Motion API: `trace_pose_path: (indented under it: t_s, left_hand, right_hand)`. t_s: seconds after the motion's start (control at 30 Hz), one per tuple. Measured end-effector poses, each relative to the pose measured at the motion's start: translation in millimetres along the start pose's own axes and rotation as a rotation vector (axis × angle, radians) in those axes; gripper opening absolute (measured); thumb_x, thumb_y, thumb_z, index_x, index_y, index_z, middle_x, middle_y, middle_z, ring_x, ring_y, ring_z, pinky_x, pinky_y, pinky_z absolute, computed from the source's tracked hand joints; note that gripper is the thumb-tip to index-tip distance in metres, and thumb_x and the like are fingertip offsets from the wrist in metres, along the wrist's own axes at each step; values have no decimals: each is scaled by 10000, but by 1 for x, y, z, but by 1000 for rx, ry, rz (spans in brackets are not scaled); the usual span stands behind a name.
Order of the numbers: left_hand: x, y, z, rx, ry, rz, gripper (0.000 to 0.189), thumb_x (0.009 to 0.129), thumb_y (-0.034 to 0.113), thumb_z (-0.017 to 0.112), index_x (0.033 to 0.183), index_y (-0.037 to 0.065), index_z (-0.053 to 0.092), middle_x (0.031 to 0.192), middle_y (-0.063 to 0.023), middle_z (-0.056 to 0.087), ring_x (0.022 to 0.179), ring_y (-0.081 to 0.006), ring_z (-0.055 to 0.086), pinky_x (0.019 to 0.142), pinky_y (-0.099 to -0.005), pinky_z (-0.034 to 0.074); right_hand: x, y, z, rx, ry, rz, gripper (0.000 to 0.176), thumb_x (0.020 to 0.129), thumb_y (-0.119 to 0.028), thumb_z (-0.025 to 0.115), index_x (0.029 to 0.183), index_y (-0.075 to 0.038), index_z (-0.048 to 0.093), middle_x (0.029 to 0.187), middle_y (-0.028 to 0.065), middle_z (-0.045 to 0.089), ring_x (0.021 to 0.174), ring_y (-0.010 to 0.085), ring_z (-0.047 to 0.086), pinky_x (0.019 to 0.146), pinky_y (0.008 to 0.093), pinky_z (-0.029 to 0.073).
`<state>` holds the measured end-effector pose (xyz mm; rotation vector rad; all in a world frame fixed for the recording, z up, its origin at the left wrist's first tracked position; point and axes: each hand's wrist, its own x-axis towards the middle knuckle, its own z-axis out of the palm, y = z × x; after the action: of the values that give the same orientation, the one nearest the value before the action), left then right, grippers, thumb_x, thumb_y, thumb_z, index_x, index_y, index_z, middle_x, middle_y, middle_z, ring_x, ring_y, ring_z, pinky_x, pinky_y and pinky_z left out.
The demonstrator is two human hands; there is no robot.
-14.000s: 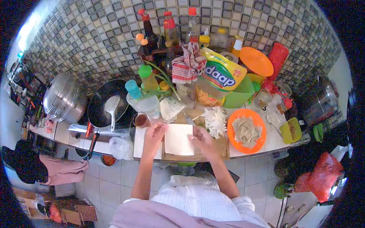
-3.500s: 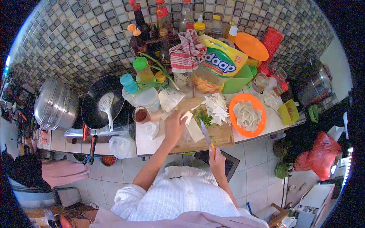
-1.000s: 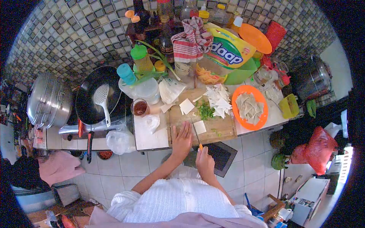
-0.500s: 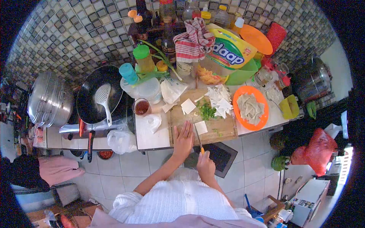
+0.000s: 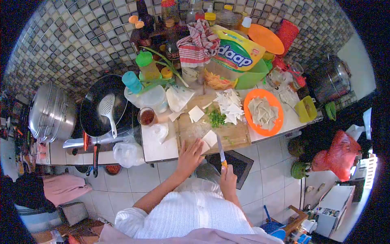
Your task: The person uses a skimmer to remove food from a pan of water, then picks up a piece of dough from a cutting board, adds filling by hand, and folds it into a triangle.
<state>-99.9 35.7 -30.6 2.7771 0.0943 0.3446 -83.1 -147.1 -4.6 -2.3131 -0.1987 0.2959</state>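
My right hand grips a knife by its yellow handle, the blade pointing away from me over the front of the wooden cutting board. My left hand lies with its fingers stretched out on the board's front edge, its fingertips beside thin white wrapper sheets. The knife blade is just right of these sheets, apart from my left hand. Farther back on the board are another white square, chopped green onion and a pile of cut white pieces.
An orange plate with folded pale wrappers stands to the right. Left of the board are a glass of brown liquid and a plastic bag. A black wok holds a white slotted spatula. Bottles and a yellow package line the back.
The knife has moved right, away from my left hand, and now stands right of the white sheets. The sheets by my left fingertips lie turned and apart. The whole view has shifted slightly.
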Motion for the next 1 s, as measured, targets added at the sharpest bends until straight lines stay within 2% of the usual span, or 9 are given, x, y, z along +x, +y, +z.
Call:
trace_pose_path:
  t_s: [0.17,0.23,0.27,0.33,0.47,0.67,0.8,0.87,1.0]
  left_hand:
    - [-1,-5,-16,-30,71,106,279,743,169,597,1006,74,587,1082,-97,554,1011,-223,521,961,-486,283]
    - [7,-3,-27,-197,242,22,182,756,150,586,910,60,620,883,-125,615,887,-266,575,884,-445,379]
    - [10,-3,-26,-194,244,27,182,756,150,586,910,60,620,883,-125,615,887,-266,575,884,-445,379]
    - [17,-4,-25,-255,302,-233,160,783,151,562,873,29,616,781,-158,614,758,-300,598,721,-398,462]
    - [36,-1,-46,-495,263,-497,199,827,175,527,873,-5,599,690,-203,595,587,-297,602,524,-327,455]
    - [53,-13,-51,-673,238,-547,226,851,180,497,899,-25,578,699,-211,593,588,-288,610,504,-310,443]
    - [78,-18,-60,-668,274,-407,210,850,176,496,922,-5,574,692,-202,587,583,-285,607,509,-315,441]
    - [98,-35,-55,-378,326,-112,183,844,157,495,930,15,572,697,-195,583,570,-268,607,515,-315,445]
    - [133,-57,-63,-482,259,-150,161,837,141,498,910,16,569,712,-190,584,557,-256,607,523,-313,455]
  right_hand:
    - [13,-2,-13,73,37,13,217,890,-228,400,813,-26,425,577,191,481,534,366,512,467,415,367]
    - [19,2,-15,67,61,-4,225,892,-231,395,810,-24,428,573,189,478,528,359,509,467,412,365]
    - [22,5,-16,60,57,2,232,891,-235,394,807,-22,428,574,187,479,527,355,511,467,412,364]
    - [24,4,-19,54,54,10,240,891,-239,392,804,-19,429,574,186,479,525,350,514,467,412,364]
    - [34,3,-21,101,71,19,248,886,-247,403,798,-18,431,570,183,479,520,340,518,467,407,365]
    - [42,-1,-22,110,23,-14,245,893,-261,392,818,-30,420,580,213,495,548,401,519,460,459,363]
    - [49,7,-19,127,5,-49,244,891,-257,395,813,-27,417,585,213,493,554,401,519,469,459,364]
    - [52,2,-21,142,-4,-49,245,889,-261,397,821,-27,423,595,216,499,566,404,522,477,459,371]
    - [56,-1,-23,162,-16,-51,256,883,-276,405,860,-25,446,639,227,524,611,407,540,499,456,393]
